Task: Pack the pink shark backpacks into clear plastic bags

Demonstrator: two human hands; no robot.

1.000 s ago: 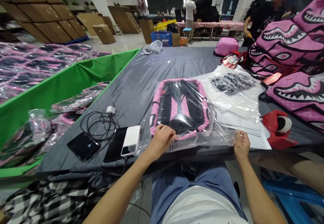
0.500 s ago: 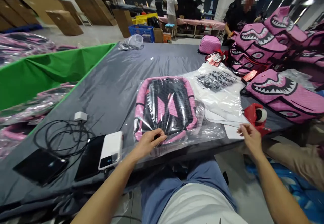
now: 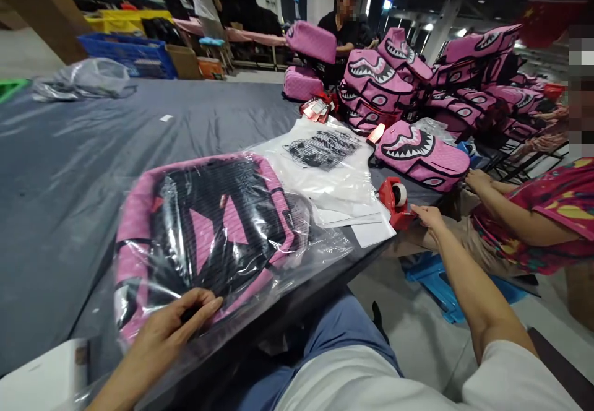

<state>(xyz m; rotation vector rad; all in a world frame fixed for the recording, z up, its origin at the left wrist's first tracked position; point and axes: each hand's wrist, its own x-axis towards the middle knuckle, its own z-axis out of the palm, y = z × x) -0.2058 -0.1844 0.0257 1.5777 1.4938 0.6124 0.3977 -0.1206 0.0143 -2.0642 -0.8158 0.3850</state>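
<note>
A pink-and-black backpack [image 3: 211, 225] lies inside a clear plastic bag [image 3: 320, 247] at the table's front edge. My left hand [image 3: 185, 321] is closed in a pinch at the bag's near edge, over the lower part of the backpack. Farther right, my right hand [image 3: 429, 218] reaches the front end of a red tape dispenser [image 3: 392, 203]. Its thumb and forefinger are pinched together at the cutter, on the end of the tape; the tape strip itself hardly shows. A roll of tape [image 3: 400, 194] sits in the dispenser.
White printed plastic bags [image 3: 325, 157] and white sheets [image 3: 374, 231] lie beside the dispenser. Pink shark-face backpacks [image 3: 422, 154] are piled at the right. A power bank [image 3: 46, 377] is at the lower left. Co-workers stand behind the table and sit at my right.
The view has swung right and closer. My right hand has moved from the white sheets to the front of the tape dispenser. My left hand stays at the bag's near edge.
</note>
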